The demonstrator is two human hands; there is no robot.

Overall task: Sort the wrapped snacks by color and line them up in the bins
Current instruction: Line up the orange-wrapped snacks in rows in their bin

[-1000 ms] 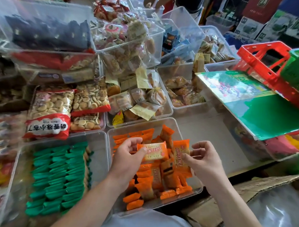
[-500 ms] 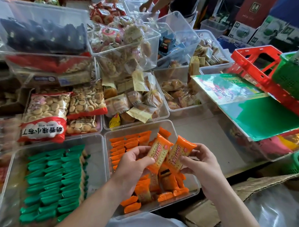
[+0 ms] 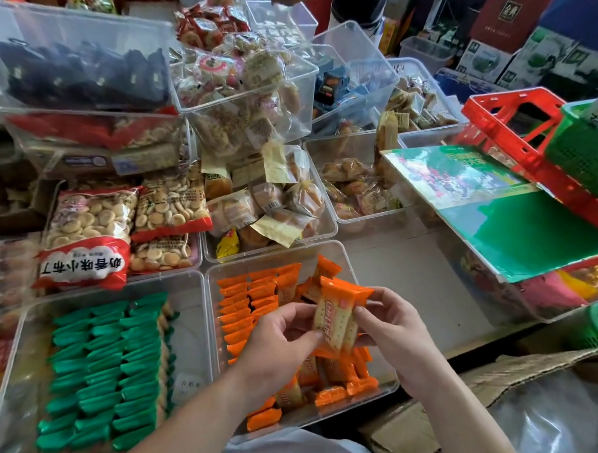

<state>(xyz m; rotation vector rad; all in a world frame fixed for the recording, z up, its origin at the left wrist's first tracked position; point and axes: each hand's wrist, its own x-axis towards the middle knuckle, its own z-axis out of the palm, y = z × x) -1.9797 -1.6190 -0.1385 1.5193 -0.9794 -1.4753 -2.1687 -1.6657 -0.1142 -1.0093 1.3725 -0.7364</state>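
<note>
Head view: two orange-wrapped snack packets [image 3: 335, 315] are held pressed together, upright and slightly tilted, above a clear plastic bin [image 3: 353, 275] of orange packets. The left hand [image 3: 278, 343] is closed on the packets from the left side, thumb across their lower front, and the right hand [image 3: 387, 328] is closed on them from the right, fingertips at the upper crimped ends. Inside the bin, a neat row of orange packets [image 3: 249, 297] standing on edge is seen along the left and far side, while loose orange packets [image 3: 328, 382] lie jumbled in the near right part beneath the hands. Just beside it on the left, a second clear bin [image 3: 191, 299] is filled with green-wrapped packets [image 3: 105, 368] lined up in several columns. Behind these bins, bags of small round biscuits [image 3: 88, 228] with red bands are laid flat, and another clear bin [image 3: 328, 225] of individually wrapped cakes is placed next to them. To the right, a green printed board [image 3: 516, 217] is propped over a bin, with a red basket [image 3: 526, 127] behind it. Cardboard [image 3: 503, 378] is visible at the lower right.
</note>
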